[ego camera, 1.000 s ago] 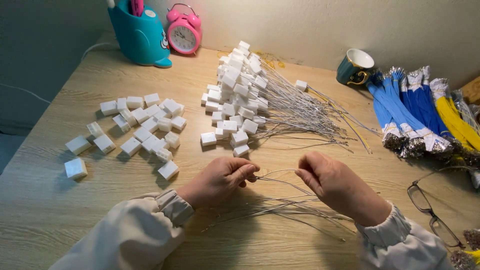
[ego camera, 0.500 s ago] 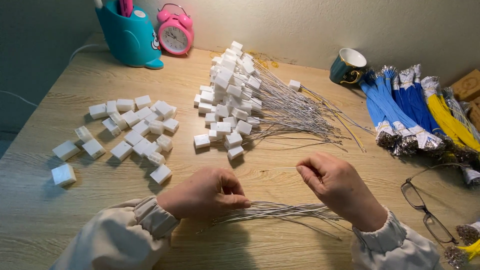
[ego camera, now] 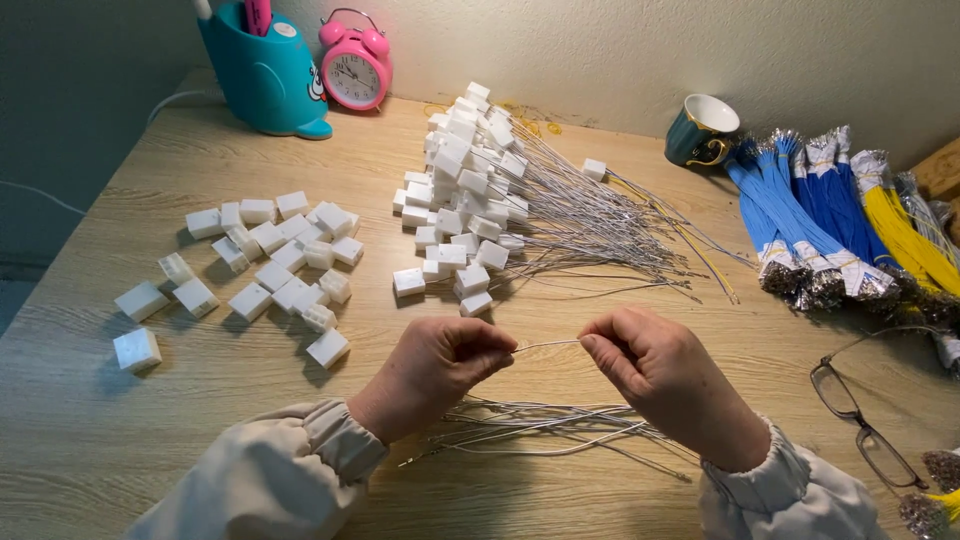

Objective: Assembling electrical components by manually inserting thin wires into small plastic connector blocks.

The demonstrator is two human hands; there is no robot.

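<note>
Two hands pinch one thin wire [ego camera: 545, 345]: my left hand [ego camera: 440, 370] and right hand [ego camera: 650, 375] hold its ends; next I need a white plug [ego camera: 328, 348].

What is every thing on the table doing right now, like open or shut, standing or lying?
Left hand: closed, pinching the thin wire.
Right hand: closed, pinching the wire's other end.
Thin wire: stretched between both hands.
Loose wires: lying flat under the hands.
White blocks: scattered, no wires.
Wired blocks: heaped together.
Cup: upright.
Glasses: unfolded, lying flat.
Clock: standing.
</note>
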